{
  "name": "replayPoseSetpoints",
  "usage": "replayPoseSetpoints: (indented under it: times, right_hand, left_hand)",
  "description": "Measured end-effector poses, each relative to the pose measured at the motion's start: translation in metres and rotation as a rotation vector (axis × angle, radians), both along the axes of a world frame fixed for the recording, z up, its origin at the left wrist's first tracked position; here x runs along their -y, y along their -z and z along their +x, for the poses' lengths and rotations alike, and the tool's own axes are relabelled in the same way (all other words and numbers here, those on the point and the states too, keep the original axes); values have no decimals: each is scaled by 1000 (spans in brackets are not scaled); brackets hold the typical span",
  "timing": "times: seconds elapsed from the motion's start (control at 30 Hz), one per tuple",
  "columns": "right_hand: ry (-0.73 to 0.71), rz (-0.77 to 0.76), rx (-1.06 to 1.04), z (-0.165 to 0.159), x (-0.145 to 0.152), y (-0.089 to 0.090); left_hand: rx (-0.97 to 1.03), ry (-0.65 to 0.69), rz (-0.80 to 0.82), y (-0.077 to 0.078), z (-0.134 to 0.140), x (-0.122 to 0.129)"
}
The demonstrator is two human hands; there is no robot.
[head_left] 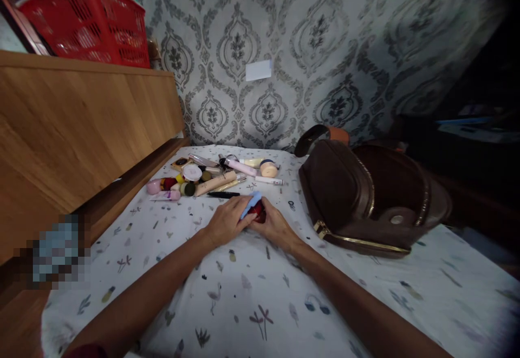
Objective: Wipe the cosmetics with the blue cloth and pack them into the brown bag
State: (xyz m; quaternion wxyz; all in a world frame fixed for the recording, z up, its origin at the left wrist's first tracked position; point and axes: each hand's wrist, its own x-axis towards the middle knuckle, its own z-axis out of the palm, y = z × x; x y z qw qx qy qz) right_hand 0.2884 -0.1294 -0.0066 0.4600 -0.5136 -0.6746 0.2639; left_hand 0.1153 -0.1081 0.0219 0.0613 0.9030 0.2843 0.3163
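Blue cloth [252, 203] bunched against a small dark red object [257, 210], both between two bare hands over the middle of the white printed sheet [227, 320], on the near side of a spread of cosmetics. Watching remotely, I read the left hand [228, 220] as closed over the cloth, fingers curled, and the right hand [271, 223] as gripping the red object from its right. Fingers cover most of it — I cannot tell its full shape, or whether it has a lid.

Step in hand, as I judge it: wiping the red object. Next move calls for a firm right-hand hold and a small turn, so the cloth can reach the covered sides; a smooth surface could slip.

Containers. Far of the hands, a loose cluster: dark-lidded pale jar [268, 169] at its right, white round container [192, 172] and green-lidded jar [187, 189] towards its left, a beige tube [216, 182] lying between. How full, I cannot tell. Black stick [223, 194] lies just beyond the left hand.

Brown bag [333, 184] at right, gold zip along its near edge; its opening shows only dark brown — contents not readable. Red basket [101, 8], far left on a wooden cabinet [93, 101], holds white and green stuff at its rim, nothing I can name.
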Motion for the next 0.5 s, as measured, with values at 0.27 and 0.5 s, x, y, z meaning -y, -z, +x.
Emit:
replayPoseSetpoints:
  times: [0.27, 0.5]
  right_hand:
    - [-15, -7, 0, -2, 7, -1]
    - [-86, -28, -116, 1, 15, -3]
  left_hand:
    - [-116, -126, -67, -2, -2, -3]
    - [-238, -149, 24, -4, -2, 1]
